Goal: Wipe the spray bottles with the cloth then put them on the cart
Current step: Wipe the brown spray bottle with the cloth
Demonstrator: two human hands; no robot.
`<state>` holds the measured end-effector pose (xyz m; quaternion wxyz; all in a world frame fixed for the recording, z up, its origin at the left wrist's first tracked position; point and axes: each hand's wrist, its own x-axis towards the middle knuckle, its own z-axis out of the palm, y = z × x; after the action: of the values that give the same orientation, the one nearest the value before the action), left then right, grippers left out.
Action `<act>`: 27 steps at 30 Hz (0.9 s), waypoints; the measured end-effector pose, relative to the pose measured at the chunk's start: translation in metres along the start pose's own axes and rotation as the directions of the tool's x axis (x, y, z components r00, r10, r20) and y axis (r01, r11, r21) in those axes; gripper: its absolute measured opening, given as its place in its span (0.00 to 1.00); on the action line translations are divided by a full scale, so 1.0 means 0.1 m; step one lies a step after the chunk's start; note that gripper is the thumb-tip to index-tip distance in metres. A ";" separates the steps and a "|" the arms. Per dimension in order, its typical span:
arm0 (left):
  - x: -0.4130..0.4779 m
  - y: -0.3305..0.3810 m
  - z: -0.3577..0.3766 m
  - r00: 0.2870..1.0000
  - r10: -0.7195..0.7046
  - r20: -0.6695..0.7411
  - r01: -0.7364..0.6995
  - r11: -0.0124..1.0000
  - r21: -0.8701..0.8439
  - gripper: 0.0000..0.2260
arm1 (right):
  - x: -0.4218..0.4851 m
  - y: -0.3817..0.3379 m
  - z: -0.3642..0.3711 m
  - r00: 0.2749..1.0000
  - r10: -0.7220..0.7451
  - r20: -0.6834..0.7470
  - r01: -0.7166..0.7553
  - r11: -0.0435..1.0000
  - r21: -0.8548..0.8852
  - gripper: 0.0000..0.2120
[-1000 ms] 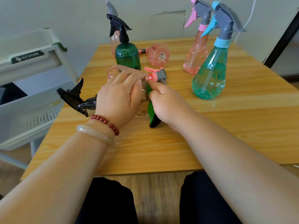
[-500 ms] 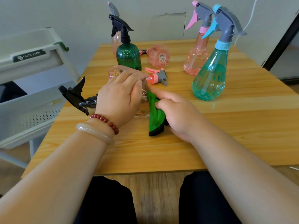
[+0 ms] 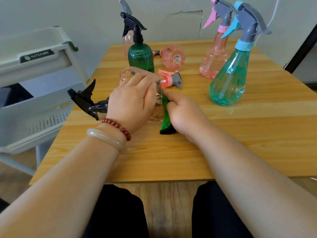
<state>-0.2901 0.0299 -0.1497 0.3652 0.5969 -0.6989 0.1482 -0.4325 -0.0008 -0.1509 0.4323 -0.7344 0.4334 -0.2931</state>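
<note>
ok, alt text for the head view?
A person's left hand holds a clear spray bottle lying on a wooden table while the right hand grips a green cloth against it. Behind sit other spray bottles; a white cart stands at left.

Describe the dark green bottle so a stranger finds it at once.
On the light wooden table, look at the far side, left of centre. An upright ribbed plastic spray bottle with a black trigger stands there. It alone has a dark green body.

left hand (image 3: 132,103) cupped palm down, right hand (image 3: 182,114) curled, gripping
</note>
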 end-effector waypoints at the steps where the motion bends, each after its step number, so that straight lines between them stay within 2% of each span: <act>1: 0.00 -0.01 0.00 1.000 0.004 0.001 -0.004 1.000 0.000 0.17 | 0.00 -0.01 -0.02 1.000 -0.005 0.016 0.006 0.998 -0.068 0.24; 2: 0.00 -0.01 -0.01 1.000 0.013 0.001 -0.013 1.000 0.004 0.18 | 0.01 -0.02 -0.04 1.000 -0.009 0.009 0.009 0.995 -0.101 0.24; 4: -0.01 -0.01 -0.02 1.000 0.028 0.013 -0.028 1.000 0.008 0.18 | 0.00 -0.05 -0.11 0.997 -0.032 -0.071 0.028 0.998 -0.056 0.23; 6: -0.02 0.01 -0.04 0.999 0.019 0.044 -0.019 1.000 0.002 0.20 | -0.05 -0.06 -0.16 0.976 -0.128 -0.179 0.132 0.991 0.013 0.23; 8: -0.02 0.01 -0.07 0.996 -0.016 0.088 0.019 0.999 -0.035 0.22 | -0.09 -0.08 -0.14 0.938 -0.268 -0.219 0.272 0.962 -0.017 0.22; 10: -0.01 -0.03 -0.12 0.988 -0.071 0.138 0.090 0.986 -0.142 0.24 | -0.07 -0.09 -0.07 0.905 -0.388 -0.177 0.386 0.921 -0.045 0.20; 12: 0.00 -0.08 -0.18 0.976 -0.125 0.176 0.171 0.944 -0.280 0.23 | -0.04 -0.09 -0.02 0.904 -0.423 -0.069 0.421 0.906 -0.037 0.19; 14: -0.02 -0.11 -0.25 0.966 -0.195 0.168 0.249 0.875 -0.416 0.22 | -0.02 -0.12 0.01 0.917 -0.398 0.029 0.399 0.914 -0.067 0.27; 16: -0.03 -0.10 -0.29 0.968 -0.223 0.117 0.252 0.849 -0.465 0.20 | 0.02 -0.14 -0.02 0.921 -0.382 0.068 0.388 0.907 -0.164 0.37; 18: -0.06 -0.11 -0.33 0.982 -0.178 0.067 0.190 0.885 -0.426 0.18 | 0.07 -0.18 -0.03 0.921 -0.376 0.100 0.389 0.879 -0.275 0.44; 21: -0.10 -0.14 -0.36 0.992 -0.122 0.026 0.123 0.914 -0.386 0.16 | 0.13 -0.23 0.00 0.917 -0.369 0.148 0.395 0.807 -0.439 0.49; 24: -0.16 -0.16 -0.35 0.987 -0.158 -0.010 0.147 0.935 -0.323 0.15 | 0.14 -0.25 0.03 0.911 -0.379 0.165 0.410 0.782 -0.470 0.49; 27: -0.27 -0.17 -0.36 0.989 -0.147 0.016 0.148 0.975 -0.169 0.18 | 0.14 -0.26 0.06 0.915 -0.382 0.131 0.397 0.785 -0.475 0.46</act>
<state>-0.2611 0.0685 -0.1474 0.4235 0.6140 -0.6634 0.0597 -0.4116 -0.0050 -0.1299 0.1672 -0.8973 0.3266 -0.2454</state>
